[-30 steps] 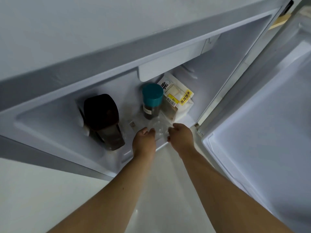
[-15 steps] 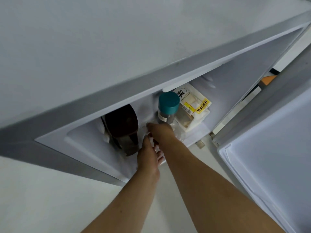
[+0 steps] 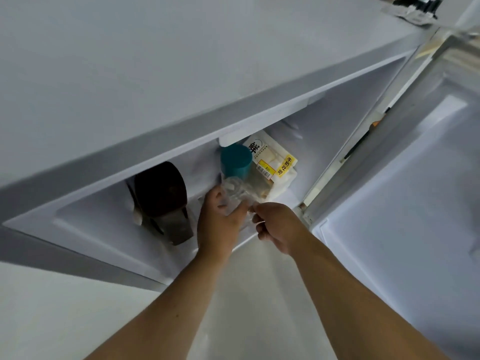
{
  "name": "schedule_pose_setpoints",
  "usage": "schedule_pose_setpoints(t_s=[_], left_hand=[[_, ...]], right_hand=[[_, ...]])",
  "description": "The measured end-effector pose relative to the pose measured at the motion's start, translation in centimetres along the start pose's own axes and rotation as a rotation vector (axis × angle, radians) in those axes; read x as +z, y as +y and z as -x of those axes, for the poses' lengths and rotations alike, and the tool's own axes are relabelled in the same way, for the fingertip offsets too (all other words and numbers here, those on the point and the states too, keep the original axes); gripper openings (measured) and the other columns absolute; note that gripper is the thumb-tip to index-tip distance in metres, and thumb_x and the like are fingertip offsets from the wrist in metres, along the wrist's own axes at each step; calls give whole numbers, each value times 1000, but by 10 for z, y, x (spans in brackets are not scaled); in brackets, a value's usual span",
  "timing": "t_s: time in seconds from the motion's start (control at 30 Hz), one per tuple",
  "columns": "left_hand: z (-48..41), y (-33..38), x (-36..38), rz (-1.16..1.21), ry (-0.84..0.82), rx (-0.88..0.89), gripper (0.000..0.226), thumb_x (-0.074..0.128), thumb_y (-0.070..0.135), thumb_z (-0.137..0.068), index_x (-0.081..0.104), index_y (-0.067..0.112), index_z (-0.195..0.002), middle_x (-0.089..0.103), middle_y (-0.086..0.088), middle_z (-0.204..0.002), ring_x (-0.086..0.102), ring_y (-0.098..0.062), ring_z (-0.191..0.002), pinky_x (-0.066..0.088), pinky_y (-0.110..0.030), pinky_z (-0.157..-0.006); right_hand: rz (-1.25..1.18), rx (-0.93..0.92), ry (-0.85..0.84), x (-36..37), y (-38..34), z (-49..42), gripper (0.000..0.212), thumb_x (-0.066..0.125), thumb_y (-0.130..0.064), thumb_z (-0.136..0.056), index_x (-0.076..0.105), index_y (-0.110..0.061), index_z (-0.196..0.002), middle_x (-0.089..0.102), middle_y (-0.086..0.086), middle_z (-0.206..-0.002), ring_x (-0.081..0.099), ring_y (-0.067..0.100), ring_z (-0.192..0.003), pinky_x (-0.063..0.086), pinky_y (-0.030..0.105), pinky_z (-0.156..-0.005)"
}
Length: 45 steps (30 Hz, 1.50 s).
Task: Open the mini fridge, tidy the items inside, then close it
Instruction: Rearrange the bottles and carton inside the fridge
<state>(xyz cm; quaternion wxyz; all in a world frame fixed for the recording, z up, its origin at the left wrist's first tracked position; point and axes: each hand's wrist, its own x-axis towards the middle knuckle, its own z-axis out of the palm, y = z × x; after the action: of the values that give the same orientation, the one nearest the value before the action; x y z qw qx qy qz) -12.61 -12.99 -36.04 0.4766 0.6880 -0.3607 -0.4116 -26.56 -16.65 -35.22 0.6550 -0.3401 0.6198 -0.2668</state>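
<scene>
The white mini fridge (image 3: 181,74) stands open, its door (image 3: 415,216) swung out to the right. Inside, a dark brown bottle (image 3: 163,201) stands at the left. A jar with a teal lid (image 3: 235,160) is in the middle, and a bread bag with a yellow label (image 3: 275,162) leans behind it on the right. My left hand (image 3: 217,222) and my right hand (image 3: 278,227) both hold a clear plastic container (image 3: 235,192) just in front of the teal-lidded jar, at the fridge's front edge.
The fridge's grey top frame (image 3: 155,152) overhangs and hides the upper interior. A pale floor (image 3: 246,294) lies below my arms. The door's inner liner (image 3: 402,242) fills the right side, close to my right forearm.
The clear container has risen from the fridge floor into both hands. My right hand has drawn back from the jar toward the front edge; the view has tilted.
</scene>
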Motion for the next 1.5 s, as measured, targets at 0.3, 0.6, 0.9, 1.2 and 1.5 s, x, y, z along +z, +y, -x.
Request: schedule_pose_setpoints(t_s=[0.3,0.6,0.9,1.2,1.5], left_hand=[[-16,-4,16,-502,20,249,74,85,53,-74,58,16,-132,65,-7,-124,61,-24,-114,53,-31,-84],[-16,-5,25,-556,-20,306,77,85,49,-77,54,18,-141,59,-13,-138,56,-32,-126,53,-38,-96],[3,7,18,-425,-37,194,71,83,48,-79,56,15,-137,58,-8,-135,59,-23,-120,55,-38,-96],[56,55,-42,596,409,-360,60,52,70,-91,74,14,-92,75,2,-76,62,-15,-59,49,-25,-47],[49,67,-52,601,457,-363,35,64,49,-95,72,16,-100,77,4,-77,70,-14,-70,50,-22,-45]], right_hand=[[-51,68,177,7,5,-8,16,62,-9,-101,65,-1,-87,65,17,-81,61,22,-57,59,27,-50],[-127,73,258,4,17,-10,9,67,-10,-98,69,-2,-94,74,15,-88,70,20,-61,65,33,-66],[254,-221,424,-3,16,25,17,56,-21,-95,72,-25,-98,71,-13,-87,70,14,-75,62,34,-67],[869,-454,-92,100,-108,65,46,52,-46,-102,71,-4,-98,75,13,-88,72,30,-80,60,50,-81],[745,-440,-202,121,-117,57,26,58,-21,-102,68,3,-102,75,17,-96,75,29,-77,64,45,-75]])
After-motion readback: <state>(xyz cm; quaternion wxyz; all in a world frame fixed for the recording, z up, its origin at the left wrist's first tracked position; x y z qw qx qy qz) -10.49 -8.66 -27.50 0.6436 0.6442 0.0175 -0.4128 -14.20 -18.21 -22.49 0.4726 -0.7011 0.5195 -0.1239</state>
